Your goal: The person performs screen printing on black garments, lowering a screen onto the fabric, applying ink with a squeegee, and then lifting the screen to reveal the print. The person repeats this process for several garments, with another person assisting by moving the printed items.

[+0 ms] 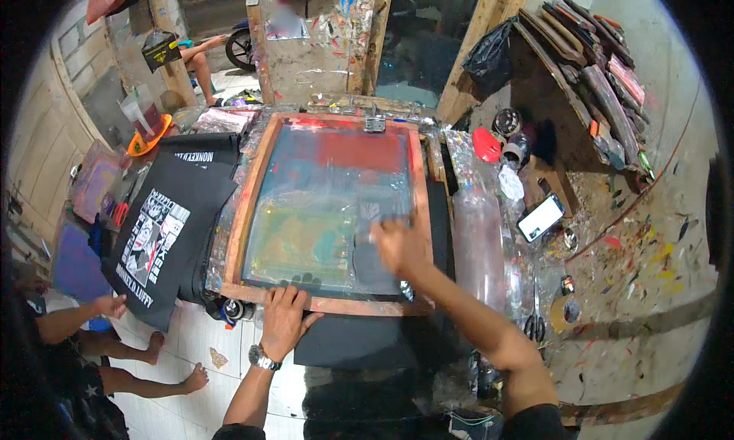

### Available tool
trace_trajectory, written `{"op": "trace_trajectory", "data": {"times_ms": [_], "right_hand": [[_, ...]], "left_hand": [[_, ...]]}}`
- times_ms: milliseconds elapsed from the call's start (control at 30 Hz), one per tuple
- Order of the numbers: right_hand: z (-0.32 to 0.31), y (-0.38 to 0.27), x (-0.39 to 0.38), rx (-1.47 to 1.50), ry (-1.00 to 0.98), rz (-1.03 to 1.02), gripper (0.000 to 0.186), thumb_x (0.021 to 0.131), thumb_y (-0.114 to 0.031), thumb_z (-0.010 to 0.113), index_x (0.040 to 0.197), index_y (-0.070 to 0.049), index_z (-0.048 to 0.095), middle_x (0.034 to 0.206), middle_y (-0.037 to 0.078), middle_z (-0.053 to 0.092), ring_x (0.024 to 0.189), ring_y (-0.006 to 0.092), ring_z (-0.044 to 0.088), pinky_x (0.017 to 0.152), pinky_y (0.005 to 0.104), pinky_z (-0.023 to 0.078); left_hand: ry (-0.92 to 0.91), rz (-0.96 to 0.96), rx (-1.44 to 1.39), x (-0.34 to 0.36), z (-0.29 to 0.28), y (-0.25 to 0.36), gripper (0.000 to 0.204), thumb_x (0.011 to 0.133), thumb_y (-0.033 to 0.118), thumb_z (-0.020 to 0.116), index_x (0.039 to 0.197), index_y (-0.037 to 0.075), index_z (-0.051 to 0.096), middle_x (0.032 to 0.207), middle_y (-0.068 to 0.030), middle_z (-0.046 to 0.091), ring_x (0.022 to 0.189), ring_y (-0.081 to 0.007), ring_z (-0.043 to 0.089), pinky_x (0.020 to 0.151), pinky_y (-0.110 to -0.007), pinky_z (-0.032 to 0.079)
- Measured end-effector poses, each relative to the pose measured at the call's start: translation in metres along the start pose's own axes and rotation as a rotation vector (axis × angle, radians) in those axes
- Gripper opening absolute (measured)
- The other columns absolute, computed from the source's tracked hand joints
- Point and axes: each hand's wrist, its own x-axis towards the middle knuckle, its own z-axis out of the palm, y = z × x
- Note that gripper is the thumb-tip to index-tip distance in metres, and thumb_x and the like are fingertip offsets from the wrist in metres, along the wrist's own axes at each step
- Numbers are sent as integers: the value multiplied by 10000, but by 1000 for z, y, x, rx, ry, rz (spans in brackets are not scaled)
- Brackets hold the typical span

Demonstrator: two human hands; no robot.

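My left hand (287, 318) grips the lower rail of a wooden screen-printing frame (253, 180), fingers curled over it and thumb spread to the right. Over the right part of its mesh (298, 233), stained red, teal and yellow, my right hand (399, 245) is slightly blurred, fingers bent around something I cannot make out. A metal clamp (374, 123) sits on the far rail. Black fabric (344, 340) shows under and in front of the frame. Printed black fabric pieces (202, 184) lie to its left.
A co-worker's hand (107, 306) and bare feet are at lower left; another person's leg (202, 73) shows in the doorway. Right are a phone (540, 217), scissors (535, 327) and stacked squeegees (592, 81). An orange tray (149, 142) holding containers sits back left.
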Motion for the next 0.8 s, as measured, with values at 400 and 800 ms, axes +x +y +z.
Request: {"op": "trace_trajectory", "data": {"times_ms": [400, 800], "right_hand": [[39, 98, 81, 216, -225, -178, 251, 892, -185, 646, 1130, -106, 640, 907, 168, 726, 814, 387, 724, 664, 556, 551], [1, 14, -24, 126, -318, -30, 227, 925, -136, 577, 1146, -91, 604, 928, 141, 717, 955, 362, 721, 1079, 630, 400]], "left_hand": [[-3, -17, -53, 1, 7, -8, 391, 759, 317, 839, 987, 71, 637, 959, -122, 546, 971, -340, 525, 915, -492, 389], [-8, -52, -74, 2, 6, -1, 414, 742, 335, 853, 946, 54, 627, 922, -118, 537, 935, -350, 522, 937, -496, 402]]}}
